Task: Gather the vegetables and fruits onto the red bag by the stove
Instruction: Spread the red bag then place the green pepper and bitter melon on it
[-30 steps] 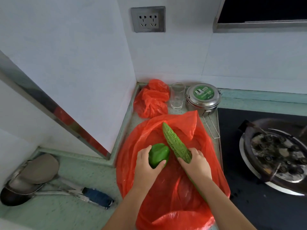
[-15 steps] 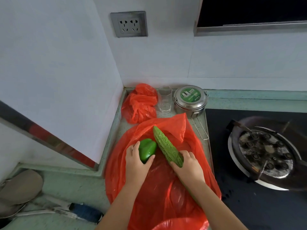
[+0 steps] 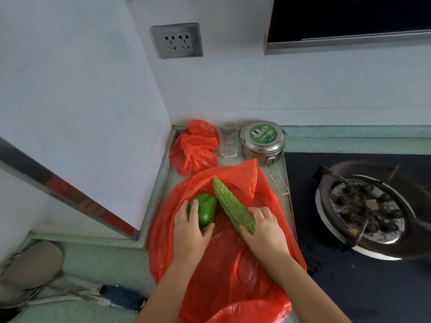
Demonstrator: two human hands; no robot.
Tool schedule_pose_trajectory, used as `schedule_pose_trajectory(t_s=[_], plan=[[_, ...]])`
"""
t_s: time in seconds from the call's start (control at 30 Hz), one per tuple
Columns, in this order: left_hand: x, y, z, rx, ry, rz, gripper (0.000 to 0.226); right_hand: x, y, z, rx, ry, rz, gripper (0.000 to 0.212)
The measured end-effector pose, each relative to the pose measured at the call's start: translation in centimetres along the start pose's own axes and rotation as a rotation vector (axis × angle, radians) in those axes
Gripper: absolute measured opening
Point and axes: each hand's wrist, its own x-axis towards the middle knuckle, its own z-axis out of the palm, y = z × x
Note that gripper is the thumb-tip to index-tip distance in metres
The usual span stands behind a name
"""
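The red bag (image 3: pixel 224 271) lies spread on the counter, with the stove burner (image 3: pixel 366 210) to its right. Over the bag's far half the left hand (image 3: pixel 191 231) wraps around a green bell pepper (image 3: pixel 206 212), fingers on its left side and thumb at its near end. Just right of the pepper, the right hand (image 3: pixel 264 234) grips the near end of a bitter gourd (image 3: pixel 229 205) that slants across the bag, tip toward the far edge. Beyond the bag stand three things: a crumpled red bag (image 3: pixel 194 148), a glass (image 3: pixel 228 142) and a steel tin (image 3: pixel 262 142).
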Motion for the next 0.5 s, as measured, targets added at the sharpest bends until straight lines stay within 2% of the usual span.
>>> schedule_pose_trajectory(t_s=[0.2, 0.33, 0.43, 0.5], plan=[[-1.3, 1.6, -1.9, 0.080, 0.036, 0.179, 0.053, -2.2, -0.2, -2.3, -0.063, 0.132, -0.081, 0.046], [-2.5, 3.4, -2.9, -0.010, 0.083, 0.286, 0.043, -4.7, -0.5, -4.1, -0.116, 0.274, -0.113, 0.039], [-3.8, 4.8, -3.6, -0.056, 0.095, 0.412, 0.034, -7.2, -0.8, -5.8, -0.153, 0.353, -0.093, 0.044], [-4.7, 6.0, -4.3, -0.096, 0.081, 0.484, 0.036, -9.1, -1.3, -6.7, -0.198, 0.403, -0.073, 0.045]])
